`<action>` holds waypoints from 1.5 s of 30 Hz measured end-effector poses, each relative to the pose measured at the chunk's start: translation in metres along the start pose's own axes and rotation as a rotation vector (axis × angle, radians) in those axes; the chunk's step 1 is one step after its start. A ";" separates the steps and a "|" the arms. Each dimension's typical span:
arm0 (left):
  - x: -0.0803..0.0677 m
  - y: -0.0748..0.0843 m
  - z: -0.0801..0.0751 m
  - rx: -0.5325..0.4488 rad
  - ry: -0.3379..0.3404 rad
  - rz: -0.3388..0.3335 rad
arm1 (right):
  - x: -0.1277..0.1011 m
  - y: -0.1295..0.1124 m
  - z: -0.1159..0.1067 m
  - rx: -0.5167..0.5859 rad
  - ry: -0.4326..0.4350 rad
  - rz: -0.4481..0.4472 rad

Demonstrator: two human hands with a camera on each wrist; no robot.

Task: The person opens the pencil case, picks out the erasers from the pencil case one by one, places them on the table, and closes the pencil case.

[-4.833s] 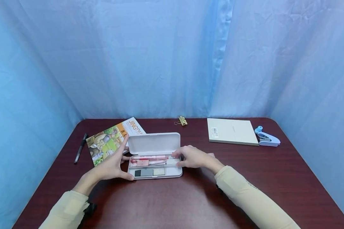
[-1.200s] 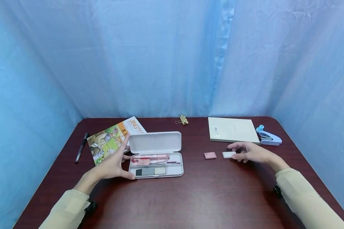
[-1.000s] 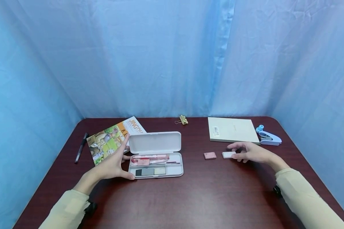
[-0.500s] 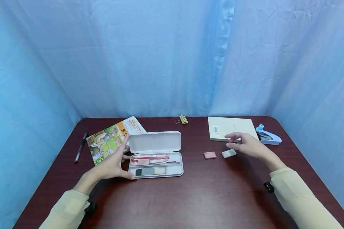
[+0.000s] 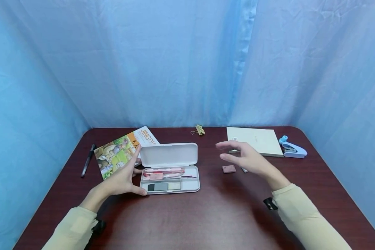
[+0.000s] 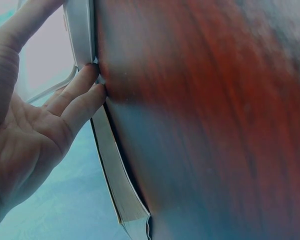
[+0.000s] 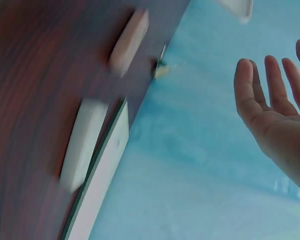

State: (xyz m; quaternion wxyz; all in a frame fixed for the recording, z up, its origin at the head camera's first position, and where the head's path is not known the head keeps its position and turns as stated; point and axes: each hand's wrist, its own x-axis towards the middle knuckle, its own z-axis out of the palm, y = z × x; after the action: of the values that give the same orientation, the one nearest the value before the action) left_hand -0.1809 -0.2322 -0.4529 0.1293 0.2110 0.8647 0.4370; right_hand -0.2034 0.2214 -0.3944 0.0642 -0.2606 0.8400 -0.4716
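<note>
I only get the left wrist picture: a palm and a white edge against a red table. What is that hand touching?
Observer: The left hand steadies an open white pencil case, thumb at its near corner.
Visitor: Anything inside it?
Observer: Pink pens in the back tray, and grey and pale blocks in the front one.
Visitor: And the other hand?
Observer: The right hand hovers open above the table, holding nothing.
Visitor: Is something under it?
Observer: A pink eraser lies on the table beside it, and the hand mostly hides a white eraser.
</note>
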 end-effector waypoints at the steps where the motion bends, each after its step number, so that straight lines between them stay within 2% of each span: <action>1: 0.000 0.000 0.000 0.000 0.000 0.000 | 0.003 -0.003 0.006 0.020 -0.011 -0.004; 13: 0.001 0.000 0.000 0.011 0.004 0.004 | 0.043 -0.017 0.077 0.086 -0.162 -0.174; 16: 0.001 0.000 0.001 0.005 0.004 0.006 | 0.053 -0.018 0.093 0.062 -0.206 -0.195; 24: -0.001 -0.001 0.002 -0.002 0.008 -0.010 | 0.075 -0.029 0.130 0.015 -0.301 -0.179; 29: 0.000 -0.002 0.003 0.028 0.016 -0.012 | 0.084 -0.033 0.149 -0.114 -0.271 -0.206; 34: 0.001 -0.002 0.002 0.032 0.015 -0.009 | 0.093 -0.034 0.163 -0.229 -0.228 -0.180; 41: 0.000 -0.003 0.002 0.023 0.007 0.005 | 0.099 -0.031 0.175 -0.222 -0.260 -0.093; 45: 0.000 -0.003 0.002 0.023 0.008 0.009 | 0.100 -0.030 0.179 -0.271 -0.284 -0.087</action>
State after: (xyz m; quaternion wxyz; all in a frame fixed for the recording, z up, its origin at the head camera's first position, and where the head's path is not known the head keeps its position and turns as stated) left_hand -0.1810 -0.2323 -0.4561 0.1215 0.2147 0.8692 0.4285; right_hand -0.2145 0.0233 -0.4534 0.1259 -0.3670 0.8662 -0.3150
